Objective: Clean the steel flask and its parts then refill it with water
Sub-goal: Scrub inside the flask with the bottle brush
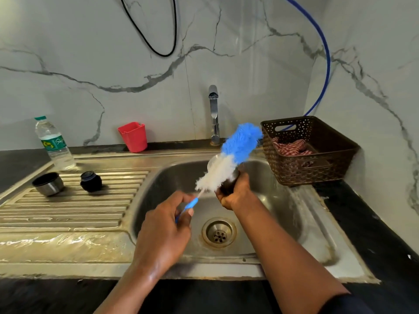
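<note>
Brush laid across the flask, over the sink.

At frame centre the right hand is wrapped round the steel flask, whose rim shows up and left of that hand. Lower left, the left hand pinches the handle of the bottle brush. The brush's long axis runs from lower left to upper right across the rim, with the bristles apparently outside. The tip likely needs drawing back toward the left hand to enter. The cup lid and stopper sit at mid-left.
</note>
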